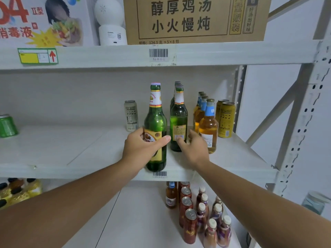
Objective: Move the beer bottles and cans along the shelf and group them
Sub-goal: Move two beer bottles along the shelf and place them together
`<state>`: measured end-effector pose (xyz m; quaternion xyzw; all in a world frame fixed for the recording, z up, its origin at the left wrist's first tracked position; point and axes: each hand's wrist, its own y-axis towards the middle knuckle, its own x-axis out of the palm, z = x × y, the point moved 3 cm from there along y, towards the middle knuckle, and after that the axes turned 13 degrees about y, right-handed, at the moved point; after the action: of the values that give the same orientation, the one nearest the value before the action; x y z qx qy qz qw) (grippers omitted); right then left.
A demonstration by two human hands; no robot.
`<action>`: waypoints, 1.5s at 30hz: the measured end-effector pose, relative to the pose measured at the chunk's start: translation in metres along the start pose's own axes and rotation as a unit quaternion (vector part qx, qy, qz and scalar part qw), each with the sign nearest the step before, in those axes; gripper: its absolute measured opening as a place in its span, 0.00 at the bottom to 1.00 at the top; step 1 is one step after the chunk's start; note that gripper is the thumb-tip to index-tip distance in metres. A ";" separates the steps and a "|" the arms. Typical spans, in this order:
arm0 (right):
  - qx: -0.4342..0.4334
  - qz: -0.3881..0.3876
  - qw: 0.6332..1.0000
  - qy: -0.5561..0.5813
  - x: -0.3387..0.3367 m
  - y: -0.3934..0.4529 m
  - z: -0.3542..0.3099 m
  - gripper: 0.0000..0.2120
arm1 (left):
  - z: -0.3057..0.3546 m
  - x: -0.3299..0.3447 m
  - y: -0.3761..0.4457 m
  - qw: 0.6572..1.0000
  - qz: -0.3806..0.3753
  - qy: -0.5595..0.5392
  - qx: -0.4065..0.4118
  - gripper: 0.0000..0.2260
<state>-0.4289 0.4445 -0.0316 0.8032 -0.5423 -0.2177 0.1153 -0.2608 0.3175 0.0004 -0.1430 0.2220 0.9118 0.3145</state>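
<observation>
The left hand reaches in from the lower left of the frame with its forearm stretched toward the middle shelf; its fingers and thumb are curled round the label of a green beer bottle, which stands upright at the shelf's front edge, just left of the frame's centre; the right hand comes in from the lower right, fingers loosely spread and holding nothing, its thumb touching the lower label of a second green bottle that heads a row of like bottles running back toward the wall; whether its fingers touch the bottle beside them I cannot tell.

Just right of that row stands a row of amber bottles with blue neck labels, the nearest one partly behind the right hand; further right, near the shelf post, two yellow cans stand one behind the other; a pale can stands alone behind the gripped bottle, toward the back wall; a green can sits at the far left edge of the frame, well apart from the rest.

On the top shelf, a cardboard box with printed characters fills the upper centre, a white device to its left; on the bottom shelf, lower centre, stand red cans and small capped bottles.
</observation>
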 end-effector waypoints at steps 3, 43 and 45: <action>0.008 0.000 1.000 -0.019 -0.015 -0.012 0.000 0.20 | 0.006 0.019 0.000 1.000 0.003 0.002 0.004 0.20; -0.088 -0.180 0.960 -0.195 -0.009 -0.048 -0.049 0.10 | -0.044 -0.073 0.017 0.932 -0.061 0.326 0.146 0.24; -0.092 -0.207 0.953 -0.202 0.010 -0.052 -0.061 0.12 | -0.054 -0.109 0.017 0.920 -0.048 0.364 0.139 0.23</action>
<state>-0.3543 0.4526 -0.0021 0.8230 -0.3534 -0.4438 0.0290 -0.1824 0.2227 0.0027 -0.4306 0.4383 0.7405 0.2723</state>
